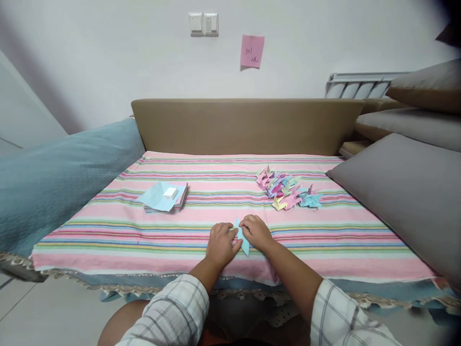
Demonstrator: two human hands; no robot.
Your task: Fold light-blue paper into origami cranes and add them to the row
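Head view: my forearms [293, 274] angle inward, left hand [222, 242] and right hand [256, 232] palms down at the folded light-blue paper [245, 244] on the striped cover [108, 240]; whether either grip pinches or just presses, I cannot tell. I'd match its edges exactly before creasing firmly. Beyond lie origami cranes [293, 198].

A pink note [252, 51] and white wall switches [204, 24] mark 12 o'clock; gray cushions [403, 185] are stacked at 3 o'clock, a blue-covered armrest [72, 173] at 9.
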